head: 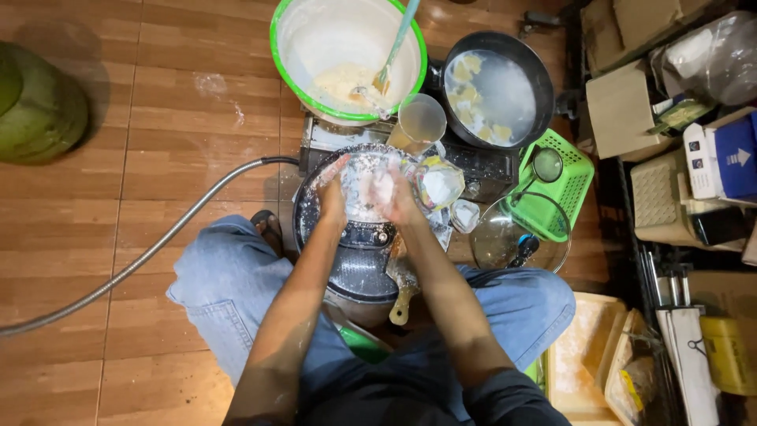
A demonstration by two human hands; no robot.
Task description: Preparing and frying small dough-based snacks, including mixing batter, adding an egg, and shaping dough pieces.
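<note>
Both of my hands are raised over a round dark griddle pan [361, 264] dusted with flour. My left hand [332, 197] and my right hand [394, 196] together hold a thin, pale, translucent sheet of dough [363, 183] stretched between the fingers. Both hands are floury. A wooden handle [401, 304] sticks out under my right forearm. A crumpled plastic bag of white flour [438, 185] lies just right of my right hand.
A white green-rimmed bowl [293, 67] with batter and a spoon sits ahead, beside a black pan [541, 75] holding pale pieces. A plastic cup [420, 120], green basket [579, 170], glass lid [505, 237], metal hose [150, 252] and cardboard boxes [623, 110] surround me on the wooden floor.
</note>
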